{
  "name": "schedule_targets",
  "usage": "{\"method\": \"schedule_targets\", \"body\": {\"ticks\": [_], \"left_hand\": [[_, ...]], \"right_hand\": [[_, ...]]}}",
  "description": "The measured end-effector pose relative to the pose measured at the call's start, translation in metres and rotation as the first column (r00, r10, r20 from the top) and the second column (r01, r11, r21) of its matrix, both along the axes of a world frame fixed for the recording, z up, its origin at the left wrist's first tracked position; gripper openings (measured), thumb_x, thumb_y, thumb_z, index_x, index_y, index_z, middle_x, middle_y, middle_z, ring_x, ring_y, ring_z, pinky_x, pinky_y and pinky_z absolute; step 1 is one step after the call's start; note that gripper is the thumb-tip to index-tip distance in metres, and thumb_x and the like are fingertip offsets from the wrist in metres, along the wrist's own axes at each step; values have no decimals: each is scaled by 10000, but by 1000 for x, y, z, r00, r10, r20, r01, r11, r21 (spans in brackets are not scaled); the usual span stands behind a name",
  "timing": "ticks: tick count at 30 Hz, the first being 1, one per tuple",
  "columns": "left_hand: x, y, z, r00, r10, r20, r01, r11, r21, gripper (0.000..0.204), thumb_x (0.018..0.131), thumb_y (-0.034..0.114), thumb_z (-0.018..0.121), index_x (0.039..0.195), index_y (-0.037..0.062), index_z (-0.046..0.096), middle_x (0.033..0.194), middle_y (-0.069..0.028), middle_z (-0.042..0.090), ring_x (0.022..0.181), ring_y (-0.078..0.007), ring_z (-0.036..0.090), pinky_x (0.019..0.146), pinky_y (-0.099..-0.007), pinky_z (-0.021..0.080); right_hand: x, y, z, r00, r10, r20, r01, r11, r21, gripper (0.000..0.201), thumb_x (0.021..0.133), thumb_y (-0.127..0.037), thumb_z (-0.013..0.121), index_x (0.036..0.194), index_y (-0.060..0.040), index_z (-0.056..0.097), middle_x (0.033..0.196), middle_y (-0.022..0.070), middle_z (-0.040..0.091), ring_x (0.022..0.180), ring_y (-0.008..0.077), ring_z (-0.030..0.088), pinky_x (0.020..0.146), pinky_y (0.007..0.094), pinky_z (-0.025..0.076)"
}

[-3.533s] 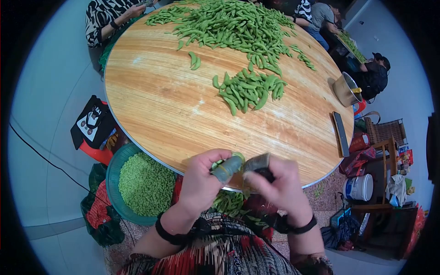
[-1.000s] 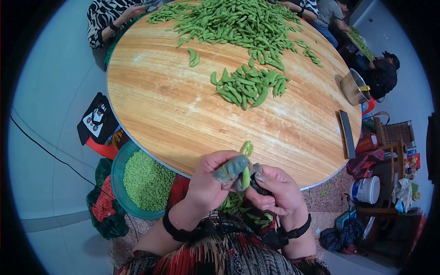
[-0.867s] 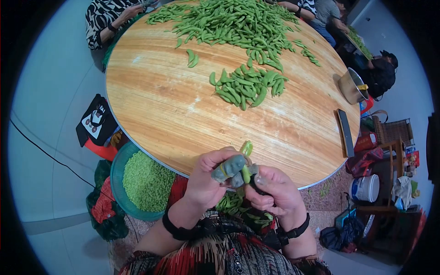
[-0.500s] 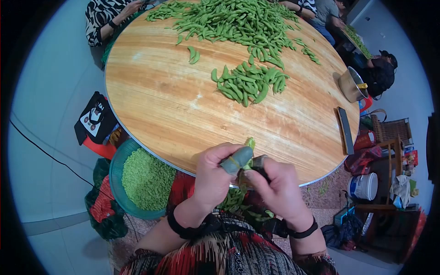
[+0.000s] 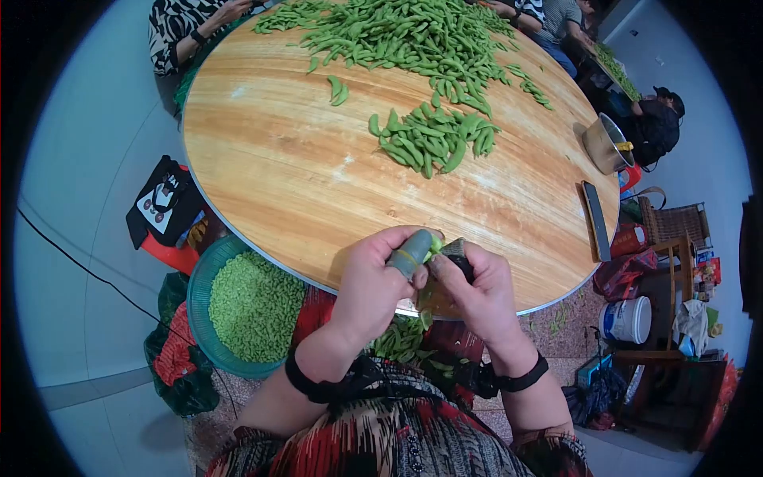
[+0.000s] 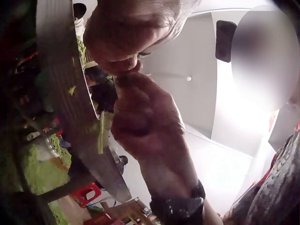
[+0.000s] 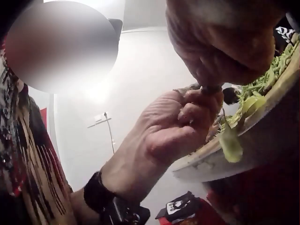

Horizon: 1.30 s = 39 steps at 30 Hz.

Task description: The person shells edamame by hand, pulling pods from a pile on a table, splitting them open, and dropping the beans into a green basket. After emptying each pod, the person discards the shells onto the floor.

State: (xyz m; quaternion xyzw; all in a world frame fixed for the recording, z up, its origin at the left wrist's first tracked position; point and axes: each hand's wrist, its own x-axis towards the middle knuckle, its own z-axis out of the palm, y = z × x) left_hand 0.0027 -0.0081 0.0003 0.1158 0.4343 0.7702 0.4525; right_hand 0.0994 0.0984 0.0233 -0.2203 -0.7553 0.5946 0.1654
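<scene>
Both hands meet over the near edge of the round wooden table (image 5: 270, 183). My left hand (image 5: 369, 278) pinches a green soybean pod (image 5: 435, 246), its thumb in a grey-green cover (image 5: 411, 253) with a yellow band. From the other side my right hand (image 5: 486, 296), with a dark cover on a finger, pinches the same pod; fingers hide most of it. A pale green pod piece (image 7: 230, 143) dangles below the hands in the right wrist view. Ahead on the table lies a small heap of pods (image 5: 433, 139); spent pods (image 5: 400, 340) lie below the hands.
A large pod pile (image 5: 405, 36) covers the table's far side. Left and below stands a teal basin (image 5: 199, 318) of shelled beans. A phone (image 5: 594, 221) and a metal pot (image 5: 602, 147) sit at the right rim. Other people work around the far side.
Over the last second both hands have risen slightly toward the table and turned inward. The pod end that stuck up above the left thumb has sunk between the fingers.
</scene>
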Motion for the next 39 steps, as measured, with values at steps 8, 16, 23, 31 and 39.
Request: {"method": "schedule_targets", "body": {"ticks": [8, 16, 23, 31, 39], "left_hand": [[0, -9, -2, 982, -27, 188, 9, 995, 98, 214, 872, 101, 542, 1055, 3, 596, 826, -11, 593, 593, -28, 466, 436, -146, 302], [-2, -19, 0, 953, -46, 301, -8, 984, 176, 177, 836, 24, 564, 1004, 3, 614, 857, -40, 628, 534, -18, 431, 419, -149, 280], [-2, -21, -2, 967, -108, 230, 69, 982, 175, 130, 837, 32, 569, 949, 26, 635, 825, -30, 623, 537, -21, 450, 417, -151, 284], [-1, -24, -13, 920, -229, 319, 115, 934, 339, 163, 787, -7, 567, 944, 9, 608, 901, -74, 622, 735, -105, 603, 513, -156, 450], [11, -14, -10, 931, 135, -340, -157, 987, -35, 379, 647, -167, 543, 988, -4, 581, 904, -23, 568, 733, -59, 538, 557, -147, 437]], "right_hand": [[10, -8, 10, 991, 46, 128, -89, 929, 358, 170, 877, -150, 561, 808, 5, 560, 565, 27, 502, 500, 74, 455, 464, 248, 388], [18, -6, 24, 957, 275, 88, -247, 937, -247, 213, 968, -199, 387, 895, -29, 493, 666, -31, 490, 511, 45, 380, 458, 200, 327], [18, 0, 18, 957, 286, -43, -262, 795, -548, 185, 968, -185, 398, 909, -41, 498, 640, -29, 468, 481, 28, 343, 433, 179, 285], [17, -6, 14, 970, 228, -87, -185, 458, -869, 168, 954, -172, 429, 923, -42, 530, 607, -32, 478, 436, 27, 322, 389, 193, 255], [5, -12, 11, 994, 36, 103, -50, 989, 138, 155, 876, -115, 553, 782, 9, 555, 588, -7, 533, 526, 65, 491, 474, 239, 388]]}}
